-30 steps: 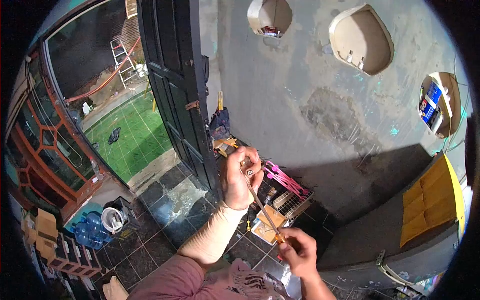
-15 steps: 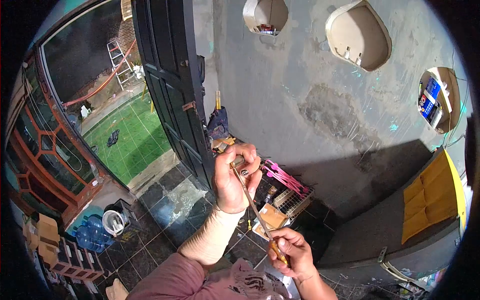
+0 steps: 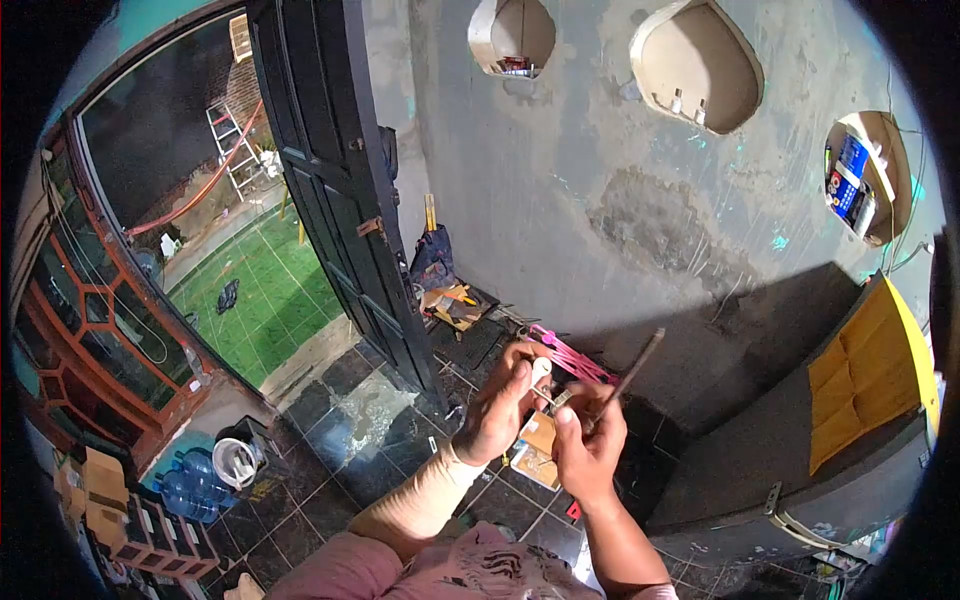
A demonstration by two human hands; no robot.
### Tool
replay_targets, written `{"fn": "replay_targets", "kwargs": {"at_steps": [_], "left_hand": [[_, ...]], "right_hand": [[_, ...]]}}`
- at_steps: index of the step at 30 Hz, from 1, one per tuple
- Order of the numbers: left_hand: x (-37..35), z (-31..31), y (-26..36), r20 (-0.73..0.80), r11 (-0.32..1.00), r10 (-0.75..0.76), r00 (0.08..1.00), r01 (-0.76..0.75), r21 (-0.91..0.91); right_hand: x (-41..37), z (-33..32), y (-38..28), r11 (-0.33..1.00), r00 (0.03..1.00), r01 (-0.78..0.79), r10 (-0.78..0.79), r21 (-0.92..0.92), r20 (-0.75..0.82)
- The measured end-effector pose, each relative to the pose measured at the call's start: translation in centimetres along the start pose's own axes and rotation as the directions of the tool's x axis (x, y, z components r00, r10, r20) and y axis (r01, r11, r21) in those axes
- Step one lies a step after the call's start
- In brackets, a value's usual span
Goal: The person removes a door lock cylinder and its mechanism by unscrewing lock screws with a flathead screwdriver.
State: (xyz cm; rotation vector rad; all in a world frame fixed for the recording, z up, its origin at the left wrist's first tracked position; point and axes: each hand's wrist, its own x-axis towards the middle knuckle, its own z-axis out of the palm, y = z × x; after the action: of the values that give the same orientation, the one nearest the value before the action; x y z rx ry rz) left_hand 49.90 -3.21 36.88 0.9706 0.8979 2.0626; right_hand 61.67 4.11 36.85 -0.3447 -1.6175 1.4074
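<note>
Close in front of my chest, both hands meet near the middle of the view. My left hand (image 3: 500,405) pinches a small round white piece (image 3: 541,371). Beside it, my right hand (image 3: 590,440) is closed around a screwdriver, its long shaft (image 3: 642,362) pointing up and to the right. A thin metal bit shows between the two hands, too small to make out. The screwdriver's handle is mostly hidden by the fingers.
A dark door (image 3: 335,160) stands open at the left. On the tiled floor lie pink hangers (image 3: 565,358) and a cardboard piece (image 3: 538,432). Blue water bottles (image 3: 195,485) and a white bucket (image 3: 236,462) are lower left. A yellow cushion (image 3: 865,370) hangs at the right.
My right hand has moved up next to my left, and the screwdriver has swung from sloping down-right to pointing up-right. Its tip has left my left hand, where the white piece now shows.
</note>
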Motion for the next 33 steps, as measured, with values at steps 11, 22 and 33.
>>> {"fn": "replay_targets", "kwargs": {"at_steps": [11, 22, 33], "left_hand": [[-1.9, -6.2, 4.1, 0.159, 0.887, -0.121, 0.980, 0.035, 0.460], [0.4, -14.2, 10.3, 0.086, 0.591, 0.018, 0.996, -0.080, 0.803], [3.6, -20.0, 13.0, 0.211, 0.473, 0.267, 0.940, -0.318, 0.821]], "right_hand": [[0.4, 2.9, 3.1, 0.493, 0.739, -0.673, 0.455, 0.551, 0.497], [4.5, 12.5, 6.9, 0.572, 0.771, -0.632, 0.397, 0.523, 0.497], [6.6, 19.2, 8.3, 0.396, 0.709, -0.702, 0.459, 0.592, 0.535]]}}
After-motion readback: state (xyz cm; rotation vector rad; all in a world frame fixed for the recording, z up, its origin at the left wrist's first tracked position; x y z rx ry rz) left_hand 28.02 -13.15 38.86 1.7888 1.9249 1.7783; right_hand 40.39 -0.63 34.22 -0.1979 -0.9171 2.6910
